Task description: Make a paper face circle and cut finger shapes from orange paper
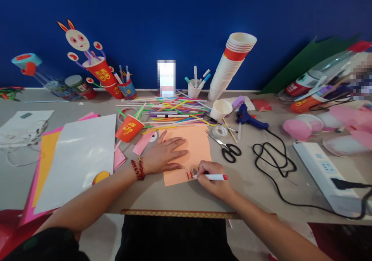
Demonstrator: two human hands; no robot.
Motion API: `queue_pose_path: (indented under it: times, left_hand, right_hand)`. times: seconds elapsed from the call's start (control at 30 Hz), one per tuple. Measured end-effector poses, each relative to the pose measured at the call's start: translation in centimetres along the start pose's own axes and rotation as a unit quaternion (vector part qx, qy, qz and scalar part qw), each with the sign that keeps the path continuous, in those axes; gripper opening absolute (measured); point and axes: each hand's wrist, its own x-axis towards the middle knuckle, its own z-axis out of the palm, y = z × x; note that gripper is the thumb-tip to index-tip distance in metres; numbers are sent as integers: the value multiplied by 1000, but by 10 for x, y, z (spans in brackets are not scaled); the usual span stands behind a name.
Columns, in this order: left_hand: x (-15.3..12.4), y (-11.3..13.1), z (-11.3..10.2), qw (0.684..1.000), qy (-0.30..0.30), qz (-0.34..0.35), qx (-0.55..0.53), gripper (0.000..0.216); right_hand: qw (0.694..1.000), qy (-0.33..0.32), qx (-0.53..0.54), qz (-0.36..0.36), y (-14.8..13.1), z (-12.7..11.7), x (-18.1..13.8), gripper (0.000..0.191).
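A sheet of orange paper [200,142] lies on the table in front of me. Flat on its left part rests my left hand [167,154], fingers spread. My right hand [213,179] grips a white marker with a red end [217,177], its tip at the paper's lower edge. Small red ear-like shapes [189,174] are drawn there, partly beside the fingers. Left of the sheet, a pink paper strip with an eye-like circle [143,142] sits close to my left hand. Black-handled scissors [229,151] lie just right of the paper.
Colored pipe cleaners [174,109] are heaped behind the sheet. A red paper cup [129,128], a white cup [221,109] and a tall cup stack [231,65] stand around them. A blue glue gun [250,118] trails its cord toward a power strip [322,175]. Paper sheets [78,160] cover the left.
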Motion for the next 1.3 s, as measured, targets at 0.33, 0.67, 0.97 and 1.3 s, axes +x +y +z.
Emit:
queue_pose_path:
  times: [0.33,0.67,0.97,1.3]
  left_hand:
    - [1,0,0,1000,-1,-1,-4,50]
    - [0,0,-1,1000,7,-1,-3,50]
    - [0,0,-1,1000,5,-3,0,50]
    - [0,0,0,1000,6,1,-6,50]
  right_hand:
    - [1000,4,13,4,1,-1,0,19]
    - [1000,8,7,6,1,-1,0,19]
    - [1000,6,3,7,1,0,0,19]
    - [1000,3,-4,1,2,0,-1,19]
